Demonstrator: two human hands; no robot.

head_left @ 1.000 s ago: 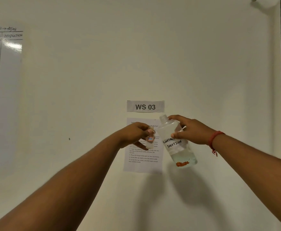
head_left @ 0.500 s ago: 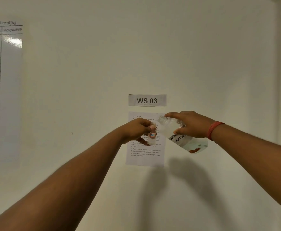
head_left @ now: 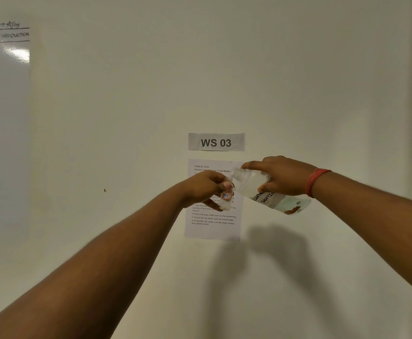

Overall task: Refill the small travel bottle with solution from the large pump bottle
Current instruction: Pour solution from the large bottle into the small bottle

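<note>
Before the wall (head_left: 297,81), both hands are raised with the two bottles between them. Left hand (head_left: 203,189) curls its fingers round the small bottle (head_left: 226,200), which stands upright, its red-edged sticker facing the camera and its mouth up by the fingertips. Right hand (head_left: 283,176) grips the large bottle (head_left: 261,189) round its upper body, thumb underneath and forefinger stretched along the top. That bottle is tipped nearly level, base out to the right and a little lower, open neck pointing left and lying just above and beside the small bottle's mouth; whether the two touch is unclear. A red band (head_left: 316,181) circles the right wrist. Behind the hands hang a printed sheet (head_left: 212,228) and a "WS 03" sign (head_left: 216,142).
</note>
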